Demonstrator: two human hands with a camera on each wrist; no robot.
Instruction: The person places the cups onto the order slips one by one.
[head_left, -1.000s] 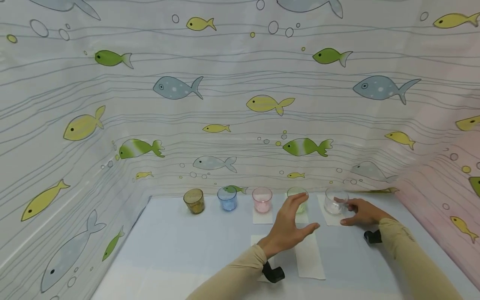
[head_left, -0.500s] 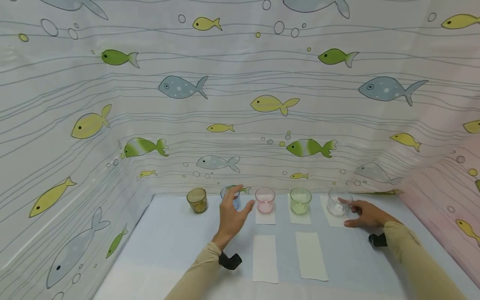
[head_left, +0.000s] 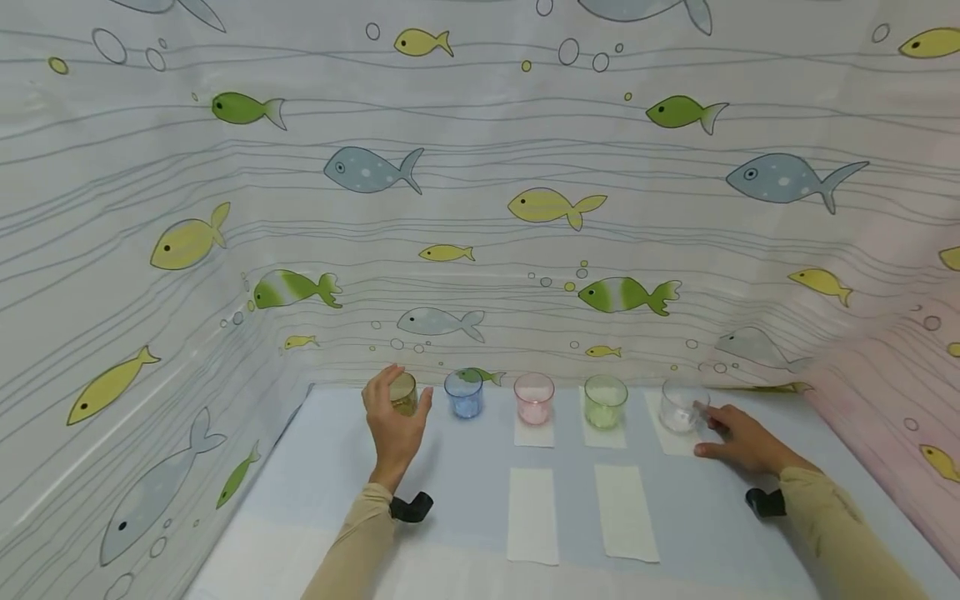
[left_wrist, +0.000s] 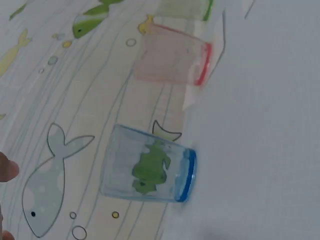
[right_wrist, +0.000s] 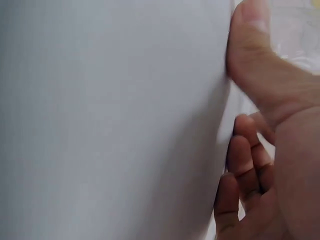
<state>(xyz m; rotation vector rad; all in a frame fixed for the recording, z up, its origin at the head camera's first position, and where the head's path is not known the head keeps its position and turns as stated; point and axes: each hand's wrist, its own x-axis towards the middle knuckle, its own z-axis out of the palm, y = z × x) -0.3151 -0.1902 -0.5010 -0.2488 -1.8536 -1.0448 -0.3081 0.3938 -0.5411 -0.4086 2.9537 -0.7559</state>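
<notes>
An amber glass (head_left: 405,395) stands at the left end of a row of glasses. My left hand (head_left: 395,429) is in front of it, fingers to its left and thumb to its right, partly hiding it; contact cannot be made out. At the right end, my right hand (head_left: 746,440) has its index finger against or just beside a clear glass (head_left: 677,407), its thumb low near the table. In the right wrist view the thumb (right_wrist: 252,40) is extended and the other fingers are loosely bent.
Between them stand a blue glass (head_left: 464,397), a pink glass (head_left: 534,402) and a green glass (head_left: 604,405). White paper strips (head_left: 533,517) lie in front, and others under some glasses. A fish-patterned curtain (head_left: 480,167) rises behind the row.
My left hand has swept left from in front of the green glass, past the pink and blue ones, to the amber glass. The right hand stays beside the clear glass.
</notes>
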